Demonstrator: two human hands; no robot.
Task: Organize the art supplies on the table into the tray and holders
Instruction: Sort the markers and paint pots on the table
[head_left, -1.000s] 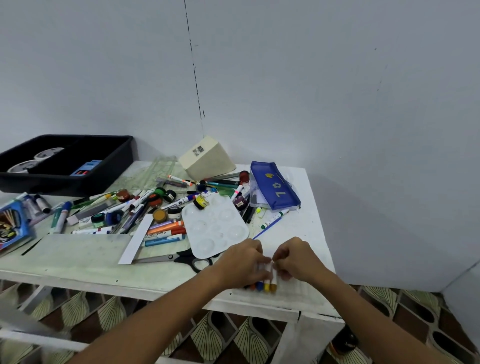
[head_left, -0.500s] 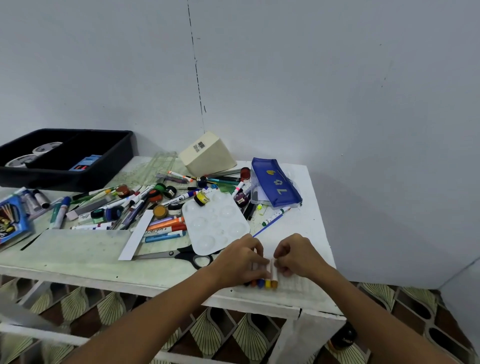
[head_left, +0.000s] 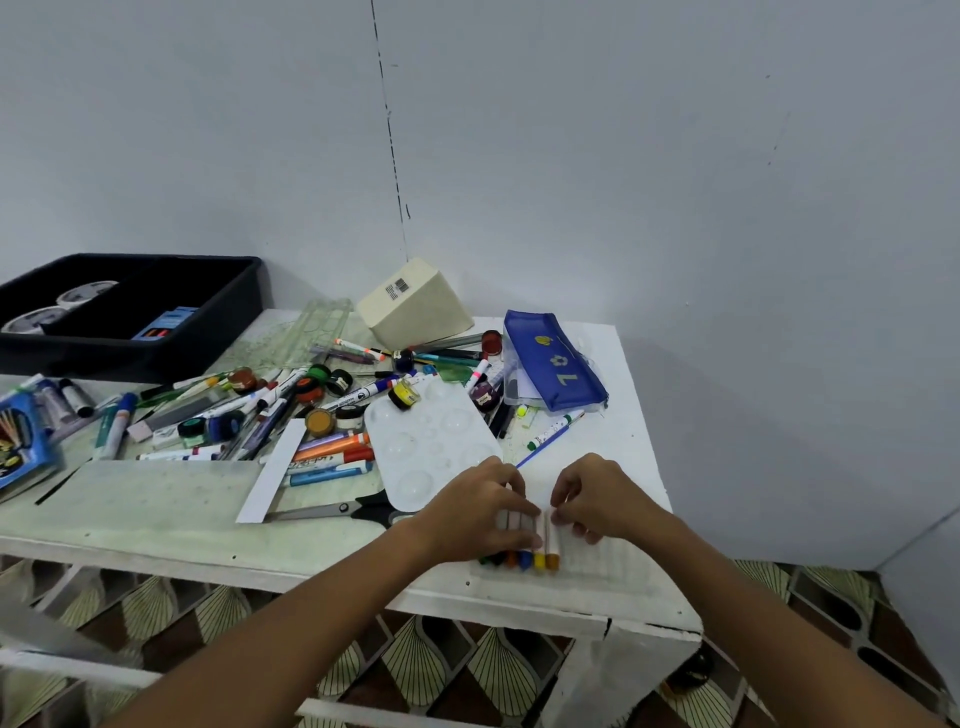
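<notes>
A row of white markers with coloured caps (head_left: 519, 558) lies in a clear ribbed plastic holder (head_left: 602, 569) near the table's front right edge. My left hand (head_left: 475, 514) rests its fingers across the markers' barrels and presses them down. My right hand (head_left: 597, 501) pinches the upper end of the rightmost, orange-capped marker (head_left: 552, 543) with its fingertips. Loose markers, pens and paint pots (head_left: 270, 405) are heaped mid-table. A black tray (head_left: 228, 306) stands at the back left.
A white paint palette (head_left: 431, 441) lies just behind my left hand, and scissors (head_left: 332, 512) to its left. A beige holder (head_left: 415, 306) lies tipped by the wall. A blue pencil case (head_left: 556, 364) is at the back right, a blue box (head_left: 21, 441) at the far left edge.
Both hands stay at the marker row. My right hand has drawn slightly away from the left and now holds the rightmost marker's top.
</notes>
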